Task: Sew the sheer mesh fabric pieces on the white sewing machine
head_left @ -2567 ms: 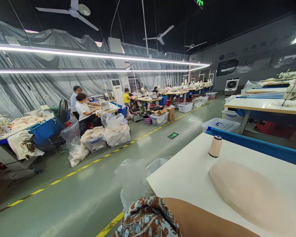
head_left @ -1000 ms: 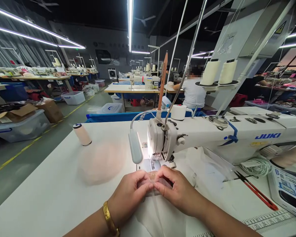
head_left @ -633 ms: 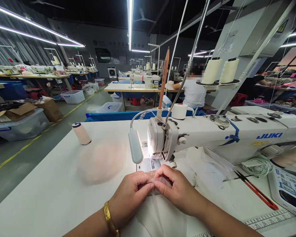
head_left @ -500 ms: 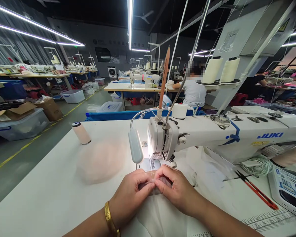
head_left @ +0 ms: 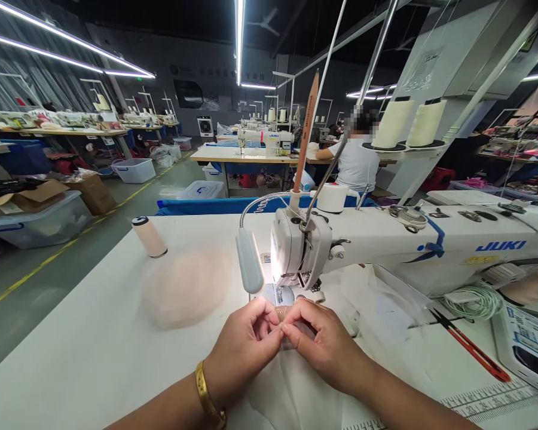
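My left hand [head_left: 250,335] and my right hand [head_left: 319,340] meet thumb to thumb in front of the sewing machine [head_left: 298,248]. Both are closed, pinching the edge of a sheer white fabric [head_left: 291,388] that hangs down toward me. A small tan strip shows between the fingers, just in front of the presser foot [head_left: 280,294]. How the cloth folds inside my fingers is hidden. On the table to the left lies a rounded pile of sheer peach fabric [head_left: 183,289].
A peach thread cone [head_left: 150,237] stands at the table's far left. Right of my hands are more sheer fabric [head_left: 372,298], red-handled thread snips [head_left: 475,349], a coil of pale cord [head_left: 470,300] and a printed ruler [head_left: 484,401]. A lamp [head_left: 250,261] hangs beside the needle. A person [head_left: 354,158] sits ahead.
My left fingers have curled up and shifted slightly, with the thumb tips still together at the fabric edge. The whole view has shifted a little; the right hand stays in its pinch.
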`<state>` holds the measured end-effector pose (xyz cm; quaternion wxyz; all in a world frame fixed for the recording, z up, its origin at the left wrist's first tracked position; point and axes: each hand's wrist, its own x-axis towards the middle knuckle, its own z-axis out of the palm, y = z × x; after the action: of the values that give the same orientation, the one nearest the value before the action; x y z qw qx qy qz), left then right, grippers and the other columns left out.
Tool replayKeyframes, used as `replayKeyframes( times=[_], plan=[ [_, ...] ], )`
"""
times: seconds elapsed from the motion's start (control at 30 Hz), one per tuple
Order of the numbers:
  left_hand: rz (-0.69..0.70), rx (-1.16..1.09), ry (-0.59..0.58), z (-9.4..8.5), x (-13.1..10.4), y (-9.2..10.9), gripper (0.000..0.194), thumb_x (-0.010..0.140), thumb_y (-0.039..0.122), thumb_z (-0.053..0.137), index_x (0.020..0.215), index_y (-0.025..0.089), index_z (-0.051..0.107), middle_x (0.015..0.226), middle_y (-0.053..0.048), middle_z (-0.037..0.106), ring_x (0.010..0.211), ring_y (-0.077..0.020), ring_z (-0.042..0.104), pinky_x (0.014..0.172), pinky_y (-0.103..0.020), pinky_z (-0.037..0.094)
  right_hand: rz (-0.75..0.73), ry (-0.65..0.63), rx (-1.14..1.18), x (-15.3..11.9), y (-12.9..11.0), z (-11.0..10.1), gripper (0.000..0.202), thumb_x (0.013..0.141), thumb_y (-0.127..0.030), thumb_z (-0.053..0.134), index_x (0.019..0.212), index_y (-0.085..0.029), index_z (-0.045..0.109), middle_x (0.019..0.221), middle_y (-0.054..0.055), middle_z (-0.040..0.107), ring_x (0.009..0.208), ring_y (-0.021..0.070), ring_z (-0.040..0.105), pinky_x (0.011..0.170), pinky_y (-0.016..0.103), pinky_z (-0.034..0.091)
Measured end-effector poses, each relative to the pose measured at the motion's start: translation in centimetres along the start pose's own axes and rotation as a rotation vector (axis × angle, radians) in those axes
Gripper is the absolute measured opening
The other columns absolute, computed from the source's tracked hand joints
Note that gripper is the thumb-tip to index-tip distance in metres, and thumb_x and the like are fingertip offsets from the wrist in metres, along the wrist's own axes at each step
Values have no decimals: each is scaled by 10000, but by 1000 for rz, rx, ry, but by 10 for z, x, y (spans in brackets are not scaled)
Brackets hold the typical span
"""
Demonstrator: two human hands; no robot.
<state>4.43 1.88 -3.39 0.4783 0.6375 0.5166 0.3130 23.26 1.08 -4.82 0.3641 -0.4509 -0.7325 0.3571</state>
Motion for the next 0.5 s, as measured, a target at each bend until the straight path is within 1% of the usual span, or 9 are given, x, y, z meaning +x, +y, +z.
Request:
replayKeyframes(
  times=[0.1,0.23,0.3,0.37,0.5],
  plan=[
    [12,-11,-14,0,0,-1,247,748,426,663,715,212,544,617,53,443,614,-133,389,571,-249,315,-18,9,1,-1,1,-1,160,961,-281,561,808,-240,590,806,-10,672,769,186,594,719,311,428],
    [68,-56,-12,1,0,-3,257,750,410,669,685,210,521,729,-9,582,699,-165,492,636,-275,398,-41,12,-5,-1,0,-1,173,959,-282,552,794,-236,568,794,-13,658,757,178,582,715,310,419],
    [75,-75,-22,1,0,-4,267,756,407,677,676,211,515,758,-29,620,730,-182,530,659,-288,424,-46,8,-10,-1,0,-1,174,955,-282,552,787,-235,557,786,-15,647,752,176,574,712,309,415],
    [59,-90,-26,1,0,-5,278,764,413,685,677,212,515,742,-28,622,722,-184,533,653,-290,428,-47,5,-18,0,0,-1,169,949,-277,548,786,-235,552,780,-17,636,745,173,566,708,307,412],
    [20,-122,-30,0,-1,-6,282,772,408,707,694,206,526,702,3,593,656,-148,486,603,-265,404,-31,14,-36,-1,0,-1,154,942,-265,543,790,-237,549,775,-23,625,732,169,554,691,300,405]
  ],
)
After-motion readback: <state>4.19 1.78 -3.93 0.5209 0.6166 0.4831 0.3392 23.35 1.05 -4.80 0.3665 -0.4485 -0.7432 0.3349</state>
